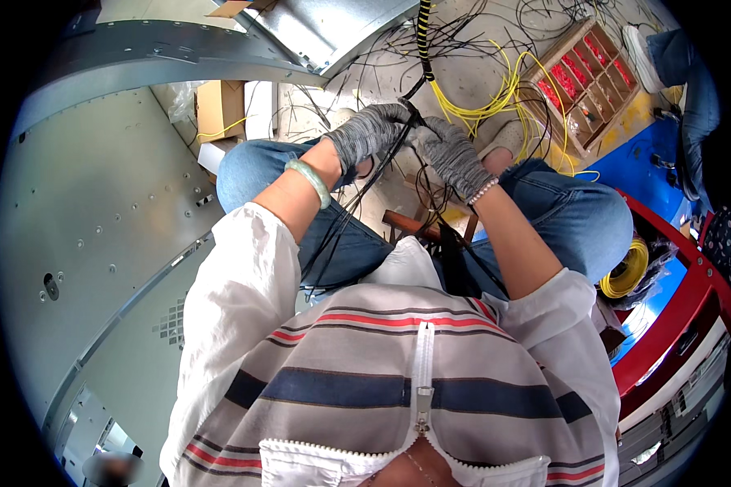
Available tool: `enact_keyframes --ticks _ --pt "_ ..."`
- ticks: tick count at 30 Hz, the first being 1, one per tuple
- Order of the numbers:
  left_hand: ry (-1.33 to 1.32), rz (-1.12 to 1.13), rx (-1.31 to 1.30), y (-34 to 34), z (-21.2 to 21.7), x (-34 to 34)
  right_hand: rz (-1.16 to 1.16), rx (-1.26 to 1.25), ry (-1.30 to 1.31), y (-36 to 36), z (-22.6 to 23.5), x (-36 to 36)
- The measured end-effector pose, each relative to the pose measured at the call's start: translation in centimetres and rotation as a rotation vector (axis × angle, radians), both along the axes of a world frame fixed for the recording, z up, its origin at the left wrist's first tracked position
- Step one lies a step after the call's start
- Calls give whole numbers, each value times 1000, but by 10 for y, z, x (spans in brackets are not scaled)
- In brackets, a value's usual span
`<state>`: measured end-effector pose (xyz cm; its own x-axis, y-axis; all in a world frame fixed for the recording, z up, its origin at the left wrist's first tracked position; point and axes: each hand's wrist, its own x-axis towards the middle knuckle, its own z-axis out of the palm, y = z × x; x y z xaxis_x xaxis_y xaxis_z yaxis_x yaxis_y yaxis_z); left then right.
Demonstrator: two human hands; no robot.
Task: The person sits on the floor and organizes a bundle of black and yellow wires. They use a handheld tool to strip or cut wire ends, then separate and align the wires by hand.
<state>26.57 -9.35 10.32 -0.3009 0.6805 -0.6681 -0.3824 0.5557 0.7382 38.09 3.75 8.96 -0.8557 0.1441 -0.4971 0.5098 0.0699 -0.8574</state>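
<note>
Both my hands wear grey knitted gloves and meet in front of my knees. My left hand (367, 134) is closed round a bunch of thin black cables (391, 150), whose loose ends trail down over my lap. Close beside it, my right hand (451, 154) has its fingers closed on the same bunch; the fingertips are partly hidden. Just above the hands hangs a thick bundle (424, 40) of black and yellow, running up to the top edge. From its lower end, yellow cables (495, 101) loop off to the right.
A wooden compartment box (556, 50) with small red parts stands at upper right, near another person's leg (698, 97). Black cables litter the floor. Metal panels (97, 203) rise at left beside a cardboard box (219, 105). A red frame (690, 284) and yellow coil (625, 272) are at right.
</note>
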Motion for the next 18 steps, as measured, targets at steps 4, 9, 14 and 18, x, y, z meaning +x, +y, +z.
enact_keyframes --ticks 4,9,14,18 --pt "427 31 -217 6 5 4 6 87 22 1 1 2" --pt "-209 497 -176 3 7 -4 -46 -7 50 7 11 1" --pt "143 224 -294 20 35 2 -67 -302 -92 16 16 -4" --pt "140 242 -278 12 22 -3 23 -331 -142 24 22 -7"
